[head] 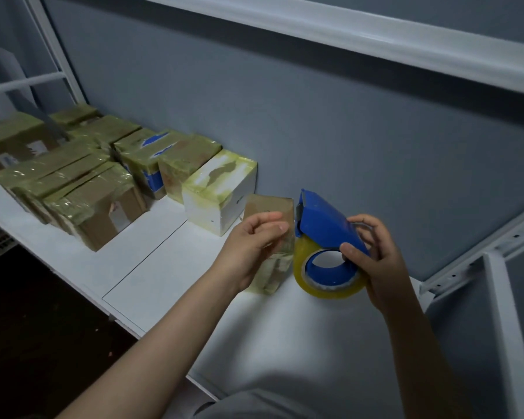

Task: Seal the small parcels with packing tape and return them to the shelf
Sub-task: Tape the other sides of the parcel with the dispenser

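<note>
A small brown parcel (273, 213) stands on the white shelf (152, 267), partly wrapped in yellowish tape at its lower end. My left hand (251, 246) grips its near side, thumb and fingers curled around it. Just to the right, a blue tape dispenser (324, 222) with a yellowish tape roll (321, 285) is held by my right hand (372, 258), its cutter end close to the parcel's upper right edge. The roll's lower rim sits near the shelf surface.
Several taped parcels (82, 189) lie in rows at the left of the shelf, ending with a white box (221, 195) next to the small parcel. A grey wall (315, 122) backs the shelf. An upper shelf rail (345, 34) and a right upright (502, 328) frame the space.
</note>
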